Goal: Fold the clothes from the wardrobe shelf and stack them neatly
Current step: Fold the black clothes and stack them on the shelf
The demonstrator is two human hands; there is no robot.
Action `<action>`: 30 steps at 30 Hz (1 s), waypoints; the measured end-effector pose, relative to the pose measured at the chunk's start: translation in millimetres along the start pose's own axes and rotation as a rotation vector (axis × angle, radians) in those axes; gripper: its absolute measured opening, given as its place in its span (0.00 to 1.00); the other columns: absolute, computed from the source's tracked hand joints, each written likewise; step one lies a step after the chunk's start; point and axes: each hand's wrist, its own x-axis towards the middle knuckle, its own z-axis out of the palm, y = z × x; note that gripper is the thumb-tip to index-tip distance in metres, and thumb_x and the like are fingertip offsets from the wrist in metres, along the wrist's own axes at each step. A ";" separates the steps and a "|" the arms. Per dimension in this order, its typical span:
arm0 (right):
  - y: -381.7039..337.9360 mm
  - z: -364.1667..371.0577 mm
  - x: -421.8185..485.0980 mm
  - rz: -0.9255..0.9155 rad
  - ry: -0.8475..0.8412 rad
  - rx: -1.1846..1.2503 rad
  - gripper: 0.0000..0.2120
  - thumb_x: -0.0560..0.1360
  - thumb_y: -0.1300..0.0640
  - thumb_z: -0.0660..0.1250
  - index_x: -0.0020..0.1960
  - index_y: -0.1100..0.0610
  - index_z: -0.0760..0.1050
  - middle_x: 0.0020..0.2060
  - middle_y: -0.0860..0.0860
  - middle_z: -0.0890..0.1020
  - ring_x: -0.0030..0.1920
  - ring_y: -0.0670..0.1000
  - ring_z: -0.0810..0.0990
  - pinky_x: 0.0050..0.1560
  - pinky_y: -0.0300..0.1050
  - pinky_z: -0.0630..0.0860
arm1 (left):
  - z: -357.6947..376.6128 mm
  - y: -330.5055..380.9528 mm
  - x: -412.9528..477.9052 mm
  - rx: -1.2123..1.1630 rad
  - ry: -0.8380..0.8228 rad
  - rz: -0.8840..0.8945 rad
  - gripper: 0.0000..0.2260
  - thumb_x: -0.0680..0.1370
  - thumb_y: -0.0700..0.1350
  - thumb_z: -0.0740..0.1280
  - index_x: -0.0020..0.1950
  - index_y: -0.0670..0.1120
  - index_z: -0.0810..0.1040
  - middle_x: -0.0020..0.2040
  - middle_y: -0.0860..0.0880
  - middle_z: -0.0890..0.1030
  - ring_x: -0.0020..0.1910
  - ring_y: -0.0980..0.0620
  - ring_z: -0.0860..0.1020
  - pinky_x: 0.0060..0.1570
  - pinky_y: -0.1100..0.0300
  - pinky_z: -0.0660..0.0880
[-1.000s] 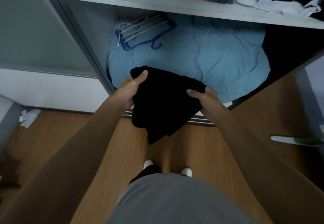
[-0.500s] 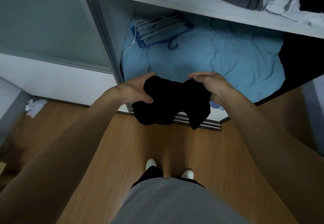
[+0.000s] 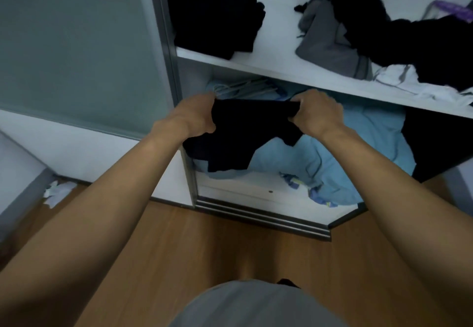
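Head view showed crumpled paper on the wooden floor at far left, beside a frosted sliding door. The left hand had its grip curled tight round the left top edge of a black garment, held up before the lower wardrobe compartment, its loose lower part hanging over blue bedding. The right hand pinched the garment's right top edge, grip likewise closed on the cloth. Above, on the white shelf, a folded black stack sat at the left end, well apart from a grey garment, a black heap and a white garment tumbled together further right
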 end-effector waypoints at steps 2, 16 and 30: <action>-3.2 -15.0 9.2 -0.045 0.135 0.052 0.15 0.70 0.58 0.67 0.52 0.42 0.82 0.52 0.48 0.83 0.55 0.57 0.81 0.48 0.45 0.71 | -14.4 1.3 8.0 0.056 0.109 -0.001 0.20 0.72 0.38 0.70 0.64 0.43 0.73 0.56 0.42 0.80 0.53 0.41 0.79 0.49 0.54 0.74; -18.3 -92.0 128.2 -0.022 0.392 1.034 0.09 0.76 0.61 0.62 0.53 0.53 0.76 0.49 0.55 0.84 0.37 0.55 0.86 0.35 0.51 0.83 | -80.5 42.0 74.7 -1.127 0.401 -0.011 0.16 0.77 0.34 0.57 0.51 0.49 0.81 0.55 0.44 0.81 0.53 0.44 0.81 0.39 0.52 0.82; -104.2 -157.1 309.8 -0.109 -0.303 2.051 0.10 0.76 0.66 0.56 0.52 0.61 0.75 0.50 0.59 0.77 0.48 0.59 0.78 0.56 0.56 0.76 | -177.6 73.4 158.3 -1.065 0.897 0.126 0.12 0.73 0.35 0.57 0.42 0.50 0.76 0.43 0.44 0.81 0.47 0.42 0.82 0.44 0.46 0.82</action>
